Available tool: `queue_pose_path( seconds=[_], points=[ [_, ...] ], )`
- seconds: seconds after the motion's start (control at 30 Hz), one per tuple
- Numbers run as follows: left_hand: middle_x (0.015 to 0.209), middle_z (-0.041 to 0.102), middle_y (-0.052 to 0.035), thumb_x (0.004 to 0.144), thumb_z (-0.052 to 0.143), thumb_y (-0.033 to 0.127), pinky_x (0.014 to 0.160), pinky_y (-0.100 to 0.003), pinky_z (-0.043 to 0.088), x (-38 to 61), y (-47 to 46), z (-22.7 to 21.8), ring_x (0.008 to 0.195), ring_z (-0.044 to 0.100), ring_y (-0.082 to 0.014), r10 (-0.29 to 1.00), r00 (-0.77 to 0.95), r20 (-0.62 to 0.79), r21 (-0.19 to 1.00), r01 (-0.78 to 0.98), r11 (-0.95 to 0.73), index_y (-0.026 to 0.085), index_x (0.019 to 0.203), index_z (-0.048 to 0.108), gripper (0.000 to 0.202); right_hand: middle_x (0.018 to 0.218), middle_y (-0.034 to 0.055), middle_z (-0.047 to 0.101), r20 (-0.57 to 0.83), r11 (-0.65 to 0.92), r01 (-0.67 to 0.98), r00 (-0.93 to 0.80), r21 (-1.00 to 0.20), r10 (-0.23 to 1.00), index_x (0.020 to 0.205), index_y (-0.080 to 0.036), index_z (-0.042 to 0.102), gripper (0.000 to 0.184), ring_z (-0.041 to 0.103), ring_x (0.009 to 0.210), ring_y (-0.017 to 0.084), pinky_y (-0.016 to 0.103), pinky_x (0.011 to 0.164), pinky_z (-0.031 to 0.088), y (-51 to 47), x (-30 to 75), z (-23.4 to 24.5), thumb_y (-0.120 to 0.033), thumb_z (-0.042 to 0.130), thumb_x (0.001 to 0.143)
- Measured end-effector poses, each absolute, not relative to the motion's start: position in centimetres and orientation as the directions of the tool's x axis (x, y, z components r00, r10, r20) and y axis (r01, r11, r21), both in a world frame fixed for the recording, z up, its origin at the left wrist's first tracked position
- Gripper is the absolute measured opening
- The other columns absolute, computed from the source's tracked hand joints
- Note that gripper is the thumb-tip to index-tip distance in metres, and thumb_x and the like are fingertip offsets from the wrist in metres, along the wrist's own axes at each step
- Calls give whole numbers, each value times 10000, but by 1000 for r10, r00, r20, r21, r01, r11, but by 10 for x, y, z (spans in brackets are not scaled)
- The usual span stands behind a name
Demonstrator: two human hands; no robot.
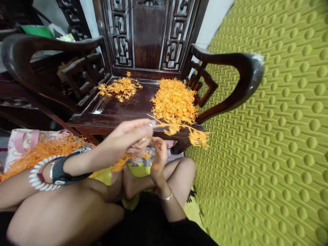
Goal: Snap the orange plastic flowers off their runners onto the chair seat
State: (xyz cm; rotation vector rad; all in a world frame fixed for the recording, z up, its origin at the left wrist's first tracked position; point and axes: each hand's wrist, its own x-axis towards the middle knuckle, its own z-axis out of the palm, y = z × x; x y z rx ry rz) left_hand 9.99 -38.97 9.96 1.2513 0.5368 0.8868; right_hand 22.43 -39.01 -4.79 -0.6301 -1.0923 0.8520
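Left hand (130, 135) pinched shut, fingertips gathered on a tuft of orange strands (198, 138) that runs out past the fingers, above the front edge of a dark carved wooden chair (148, 41); right hand (159, 157) raised just below, fingers partly curled, touching the left hand; cannot tell whether it holds anything; loose strands (123, 163) hang beneath the hands; large orange pile (174, 100) and smaller sprawling clump (119, 87) lie well apart on the chair seat; bigger orange heap (48, 150) rests on a pink-and-white cloth (22, 145) at left; white bead bracelet (36, 174) and black strap (57, 171) on left wrist; silver bangle (167, 196) on right; dimpled green mat (269, 153) beside the chair.
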Motion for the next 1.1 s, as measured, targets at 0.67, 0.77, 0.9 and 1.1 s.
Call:
queue_pose_path(
  seconds=[0.67,0.77,0.9,1.1],
  points=[
    [614,496,21,980,340,294,609,-211,326,68,-399,62,573,450,-100,469,876,-114,829,345,-441,156,703,534,366,361,-72,178,282,300,-888,205,-349,937,424,-175,202,572,195,291,32,109,281,215,-419,259,54,-266,411,949],
    [636,488,18,997,278,323,607,-208,323,62,-400,61,596,451,-104,500,853,-151,795,405,-451,151,734,529,402,377,-90,239,348,-25,-997,-51,-77,936,463,-175,259,468,215,304,8,87,285,187,-417,270,49,-71,483,860],
    [611,496,23,999,257,317,593,-184,348,60,-402,63,562,442,-95,419,902,-103,826,313,-469,150,746,551,422,342,-84,225,464,-237,-946,-111,223,879,410,-170,264,512,198,280,-3,102,281,161,-420,281,48,-43,411,883],
    [644,566,31,983,283,211,613,-147,383,64,-403,66,553,449,-72,336,939,-70,877,219,-428,162,729,493,333,353,-78,186,732,-744,-60,248,666,635,413,-144,254,574,85,249,-64,47,320,-39,-431,291,52,-268,210,971]
  ],
)
